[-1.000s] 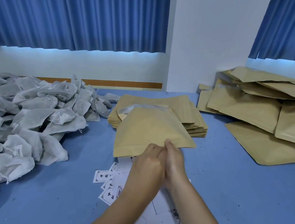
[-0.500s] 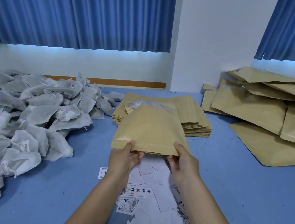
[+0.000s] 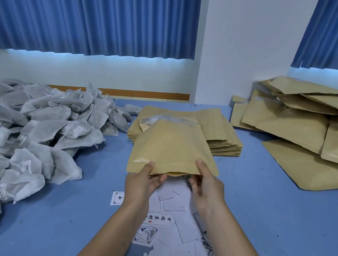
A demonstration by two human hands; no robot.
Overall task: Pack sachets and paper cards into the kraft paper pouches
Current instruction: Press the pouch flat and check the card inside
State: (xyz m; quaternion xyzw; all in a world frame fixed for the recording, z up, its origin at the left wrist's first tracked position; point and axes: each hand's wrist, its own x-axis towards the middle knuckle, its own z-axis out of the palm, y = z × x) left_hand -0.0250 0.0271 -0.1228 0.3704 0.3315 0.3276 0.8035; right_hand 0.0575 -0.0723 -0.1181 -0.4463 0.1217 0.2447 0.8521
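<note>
Head view: left hand [image 3: 142,181] and right hand [image 3: 209,185] each pinch the near edge of a flat tan kraft paper pouch [image 3: 171,149], just in front of the stack of matching pouches [image 3: 223,134]. Such shallow edge grips could let it slip.

it looks like a small hand-packing workroom: a blue worktable [image 3: 259,213] carries a heap of grey sachets [image 3: 35,132], a stack of flat kraft pouches [image 3: 222,134], scattered paper cards [image 3: 174,230] and a loose pile of pouches [image 3: 312,128], below blue curtains [image 3: 93,12] and a plain white wall [image 3: 249,42].
</note>
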